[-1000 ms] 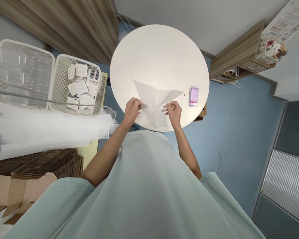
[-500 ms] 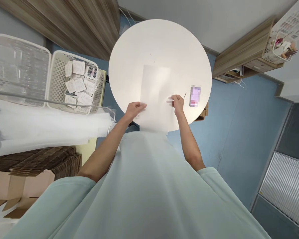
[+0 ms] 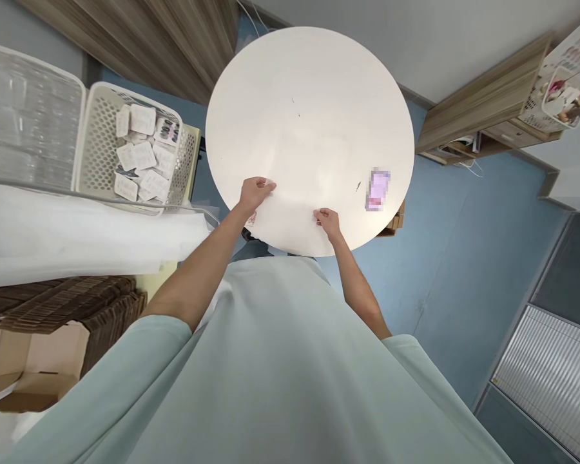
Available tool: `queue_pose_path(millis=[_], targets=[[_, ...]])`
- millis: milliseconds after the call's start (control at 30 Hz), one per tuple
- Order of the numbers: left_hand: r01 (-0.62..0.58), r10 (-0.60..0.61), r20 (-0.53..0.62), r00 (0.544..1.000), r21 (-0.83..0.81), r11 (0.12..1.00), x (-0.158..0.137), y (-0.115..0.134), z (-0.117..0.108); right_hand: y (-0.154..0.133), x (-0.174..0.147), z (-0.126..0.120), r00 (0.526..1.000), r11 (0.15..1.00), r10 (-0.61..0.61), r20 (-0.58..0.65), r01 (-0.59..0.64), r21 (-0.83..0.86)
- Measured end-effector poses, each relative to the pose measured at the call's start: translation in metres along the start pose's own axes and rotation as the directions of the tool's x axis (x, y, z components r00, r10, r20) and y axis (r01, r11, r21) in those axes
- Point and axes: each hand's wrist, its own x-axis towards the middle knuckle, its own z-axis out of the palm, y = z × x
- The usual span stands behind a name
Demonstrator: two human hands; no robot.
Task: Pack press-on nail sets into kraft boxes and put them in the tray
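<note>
A thin, translucent white sheet [image 3: 297, 193] lies on the round white table [image 3: 309, 71] in front of me, its outline faint against the tabletop. My left hand [image 3: 256, 193] pinches the sheet's left side between thumb and fingers. Closer to the table's near edge, my right hand [image 3: 328, 222] has its fingers closed at the sheet's right side. A small card with reddish print [image 3: 251, 219] shows partly beneath my left wrist.
A blurred purple-pink item [image 3: 377, 189] lies at the table's right. To the left stand a white basket of small white cards [image 3: 89, 142], a basket of clear plastic packs [image 3: 80, 122], white sheeting [image 3: 91, 232] and stacked folded cardboard [image 3: 111, 309]. A wooden cabinet [image 3: 493, 103] is far right.
The sheet's near end no longer hangs over the table edge onto my shirt. My right hand has come left and nearer to me; my left hand has shifted slightly left and away.
</note>
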Motion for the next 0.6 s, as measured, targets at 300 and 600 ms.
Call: queue_pose_path(millis=[300, 600], targets=[[-0.174, 0.178, 0.025, 0.984, 0.377, 0.91, -0.009, -0.024, -0.018, -0.002, 0.016, -0.024, 0.997, 0.999, -0.021, -0.08, 0.018, -0.043], [-0.432, 0.235, 0.364, 0.901, 0.716, 0.548, -0.052, -0.065, -0.045, -0.006, 0.037, -0.032, 0.981, 0.971, -0.076, -0.176, 0.033, -0.238]])
